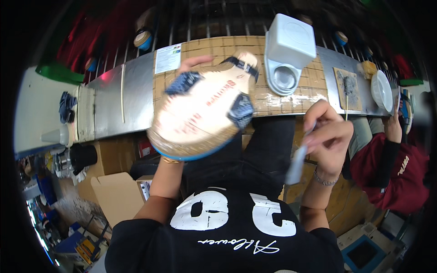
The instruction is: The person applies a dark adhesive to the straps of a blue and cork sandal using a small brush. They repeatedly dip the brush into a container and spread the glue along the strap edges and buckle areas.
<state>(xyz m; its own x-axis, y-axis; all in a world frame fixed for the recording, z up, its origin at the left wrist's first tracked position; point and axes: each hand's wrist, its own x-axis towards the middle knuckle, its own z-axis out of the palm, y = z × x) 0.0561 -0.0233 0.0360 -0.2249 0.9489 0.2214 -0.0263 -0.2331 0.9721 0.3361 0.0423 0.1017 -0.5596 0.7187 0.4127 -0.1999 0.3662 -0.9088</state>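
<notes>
My left hand grips a sandal on a shoe last from behind, and most of the hand is hidden. Its beige sole side faces up, with red print, dark patterned strap ends folded over the edges, a dark buckled strap near the heel and a blue edge at the toe. To the right, my right hand is closed in a pinch on a pale, thin tool. Motion blur smears that tool, so its kind is not clear. Beyond both hands stands a white dispenser with a round metal-looking cup.
Brown cardboard covers part of the metal bench. At right are a stained board with a thin stick and a white bowl. A co-worker in a maroon top sits close by. Metal rails run behind the bench.
</notes>
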